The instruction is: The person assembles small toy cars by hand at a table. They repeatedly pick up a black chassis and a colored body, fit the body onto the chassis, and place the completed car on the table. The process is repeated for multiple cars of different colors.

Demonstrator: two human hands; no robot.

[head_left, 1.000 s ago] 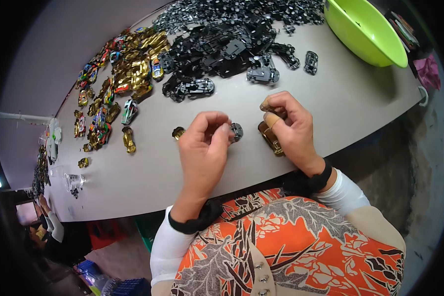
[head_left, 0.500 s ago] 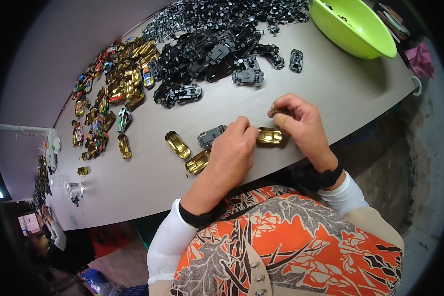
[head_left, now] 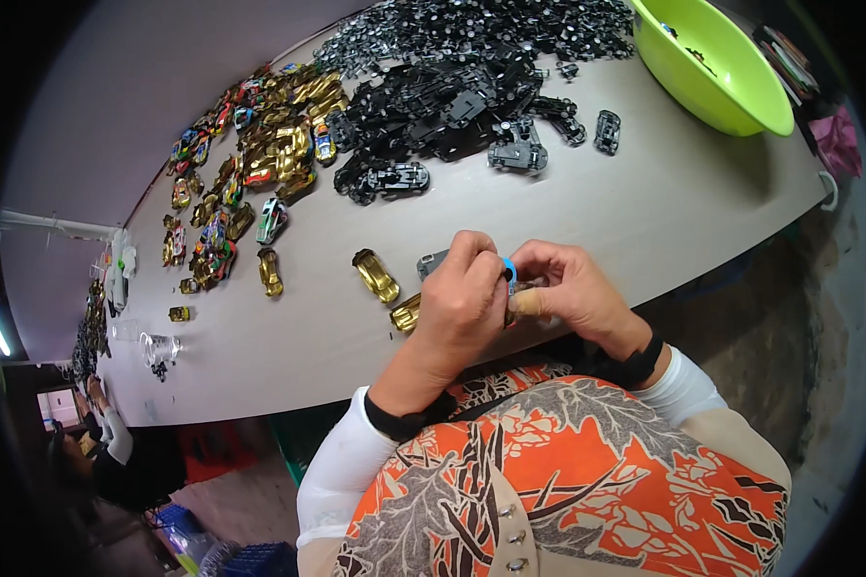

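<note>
My left hand point(head_left: 464, 298) is closed low over the table's near part, its fingertips meeting those of my right hand point(head_left: 579, 296). A small bright blue curved part point(head_left: 510, 270) shows between them; most of what the left fingers grip is hidden. The right thumb, wrapped in a tan plaster, and the fingers pinch a small see-through piece point(head_left: 537, 283). Left of my left hand lie a gold toy car body point(head_left: 376, 276) and a second gold body point(head_left: 406, 314), partly covered by the hand. A grey car base point(head_left: 431, 263) peeks out behind the knuckles.
Black car bases point(head_left: 443, 106) form a large heap at the back. Gold and coloured car bodies point(head_left: 279, 149) are piled left of it. A lime green basin point(head_left: 726, 72) stands at the far right. A clear cup point(head_left: 159, 348) is at left; another person point(head_left: 101, 447) sits beyond.
My right hand has come down and left to meet my left hand. The blue part now shows between them, and the gold car body seen there before is hidden. The view has shifted slightly.
</note>
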